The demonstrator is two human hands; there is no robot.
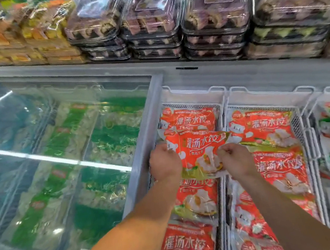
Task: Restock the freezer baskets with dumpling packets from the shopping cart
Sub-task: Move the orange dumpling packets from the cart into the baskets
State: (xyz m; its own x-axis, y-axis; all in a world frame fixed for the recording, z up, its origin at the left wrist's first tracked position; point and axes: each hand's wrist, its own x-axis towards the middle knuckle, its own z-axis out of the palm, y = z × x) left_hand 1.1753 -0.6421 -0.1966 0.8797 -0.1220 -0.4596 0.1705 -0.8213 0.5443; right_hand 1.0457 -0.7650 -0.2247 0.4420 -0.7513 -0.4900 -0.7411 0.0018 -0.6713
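While both hands (left (164, 162), right (237, 160)) grip red packet (199, 149), basket (192, 94) holds more.

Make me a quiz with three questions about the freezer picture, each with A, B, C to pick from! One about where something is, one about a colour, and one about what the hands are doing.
1. Where are the clear plastic boxes stacked?
A. On the shelf behind the freezer
B. Inside a freezer basket
C. On the floor

2. What colour is most of the packet being held?
A. Blue
B. Red
C. Black

3. How is that packet held?
A. By one hand only
B. By both hands
C. By no hand, it lies flat

Answers:
1. A, the boxes sit above and behind the freezer's back edge.
2. B, its front is red with white writing.
3. B, the left hand and the right hand each pinch a side, over the white basket.
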